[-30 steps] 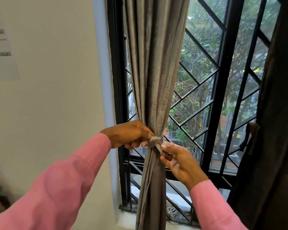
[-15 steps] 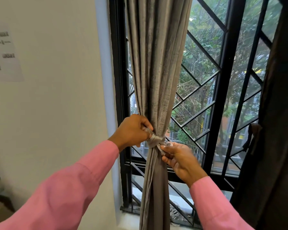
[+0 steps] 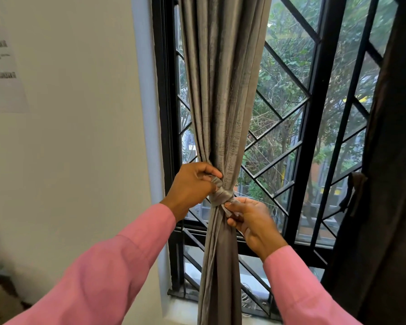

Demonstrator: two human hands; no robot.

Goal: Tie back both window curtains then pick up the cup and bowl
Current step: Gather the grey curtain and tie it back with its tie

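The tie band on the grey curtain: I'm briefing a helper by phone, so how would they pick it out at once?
Find the black-barred window and the grey curtain hanging at its left side. At the curtain's narrowest point, a knotted tie band of matching grey fabric cinches the folds, with the left hand and right hand gripping its ends. Unlike the smooth vertical folds, it runs crosswise and bunches.
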